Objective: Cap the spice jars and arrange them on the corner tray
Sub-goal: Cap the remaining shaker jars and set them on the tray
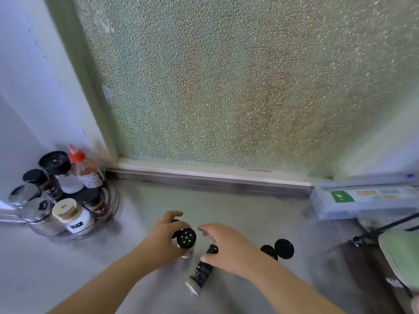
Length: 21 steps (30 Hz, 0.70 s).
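Observation:
My left hand (166,239) grips a small clear spice jar (186,242) with a black shaker top with white holes, upright on the grey counter. My right hand (223,248) hovers just right of it, fingers loosely curved, over a second jar (200,271) with a dark label that lies on its side. Two loose black caps (280,249) rest on the counter to the right. The round corner tray (111,211) at the left holds several capped jars and a red-capped sauce bottle (87,169).
A frosted window with a metal sill (210,177) runs along the back. A flat plastic box (362,200) sits at the right, with a green pad (401,257) and a black cord near the right edge.

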{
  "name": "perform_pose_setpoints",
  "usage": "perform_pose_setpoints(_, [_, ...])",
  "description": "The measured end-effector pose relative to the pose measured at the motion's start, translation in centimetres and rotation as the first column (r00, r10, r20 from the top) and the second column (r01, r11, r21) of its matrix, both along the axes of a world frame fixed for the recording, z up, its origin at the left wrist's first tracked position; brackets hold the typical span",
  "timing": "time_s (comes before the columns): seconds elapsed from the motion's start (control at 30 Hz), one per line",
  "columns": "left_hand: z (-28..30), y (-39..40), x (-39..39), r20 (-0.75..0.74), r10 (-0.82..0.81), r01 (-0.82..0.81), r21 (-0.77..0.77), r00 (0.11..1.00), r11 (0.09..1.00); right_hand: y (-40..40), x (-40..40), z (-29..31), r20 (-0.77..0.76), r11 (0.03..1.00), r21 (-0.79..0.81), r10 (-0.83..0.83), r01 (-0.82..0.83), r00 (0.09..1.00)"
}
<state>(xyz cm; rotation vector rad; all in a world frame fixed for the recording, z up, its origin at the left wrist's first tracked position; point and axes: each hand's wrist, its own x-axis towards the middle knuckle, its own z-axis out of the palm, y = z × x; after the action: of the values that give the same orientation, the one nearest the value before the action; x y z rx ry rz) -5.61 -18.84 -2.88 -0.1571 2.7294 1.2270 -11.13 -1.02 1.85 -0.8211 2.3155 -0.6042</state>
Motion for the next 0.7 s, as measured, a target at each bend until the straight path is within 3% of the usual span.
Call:
perform_pose_setpoints(0.2, [6.3, -0.6, 1.0, -0.065, -0.149, 0.159, 0.197, 0.987, 0.967, -0.7, 0.3, 1.3, 0.050, 0.990, -0.142, 0.030, -0.023, 0.998])
perform_pose_setpoints(0.3, [8.9, -0.9, 1.5, -0.016, -0.035, 0.038, 0.358, 0.999, 0.933, -1.0, 0.7, 2.6, 0.112, 0.958, -0.282, -0.024, 0.055, 0.993])
perform_pose_setpoints(0.4, [10.8, -0.9, 1.8, 0.120, 0.094, -0.148, 0.599, 0.988, 0.787, -1.4, 0.6, 4.1, 0.109, 0.934, -0.339, -0.077, 0.110, 0.991])
perform_pose_setpoints(0.5, [12.2, -0.9, 1.8, 0.073, 0.201, -0.187, 0.744, 0.977, 0.641, -1.9, 0.5, 5.2, 0.078, 0.925, -0.355, -0.113, 0.134, 0.990])
perform_pose_setpoints(0.6, [13.6, -0.6, 1.8, -0.073, 0.323, -0.175, 0.718, 0.944, 0.674, -2.0, 0.7, 6.1, 0.045, 0.922, -0.365, -0.123, 0.131, 0.991])
perform_pose_setpoints(0.7, [14.5, 0.1, 2.6, -0.225, 0.291, -0.118, 0.567, 0.930, 0.815, -1.9, 1.2, 7.3, 0.041, 0.906, -0.402, -0.126, 0.131, 0.991])
